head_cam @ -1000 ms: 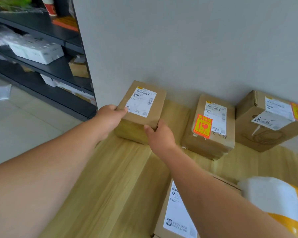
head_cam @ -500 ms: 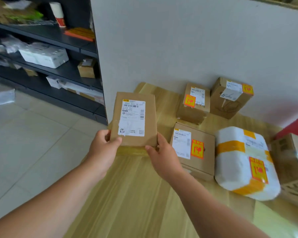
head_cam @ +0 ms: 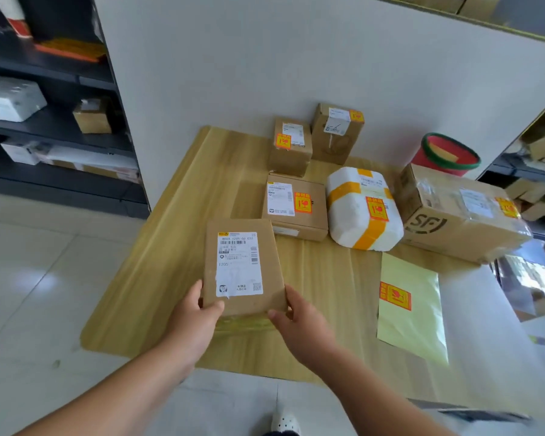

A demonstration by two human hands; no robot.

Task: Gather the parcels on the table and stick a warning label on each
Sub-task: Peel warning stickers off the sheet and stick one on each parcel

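1. Left grip (head_cam: 195, 316): fingers and thumb are curled round the near-left corner of the flat brown cardboard parcel (head_cam: 243, 265), with the thumb on its top face.
2. Right grip (head_cam: 299, 322): it holds the near-right corner of the same parcel, fingers along the side.
3. The parcel sits over the near-left part of the light wooden desk (head_cam: 170, 247), with its white shipping label (head_cam: 239, 264) facing up. Whether it rests on the desk or is held just above it cannot be told.
4. Change: one second ago the parcel stood against the grey wall at the far side of the desk. Half a second ago it was in mid-carry. It is now close to the near edge.
5. Just beyond the parcel lies a flat brown box (head_cam: 296, 206). To its right are a white foam parcel with yellow tape (head_cam: 362, 209) and a large brown carton (head_cam: 453, 212). Two small brown boxes (head_cam: 290, 146) (head_cam: 337, 133) stand near the wall. Each of the five carries an orange warning label.
6. To the right of the grips, a pale yellow backing sheet (head_cam: 409, 325) bearing one orange warning sticker (head_cam: 394, 295) lies on the desk. It is new to the view.
7. A red bucket with a green rim (head_cam: 447, 154) stands behind the carton.
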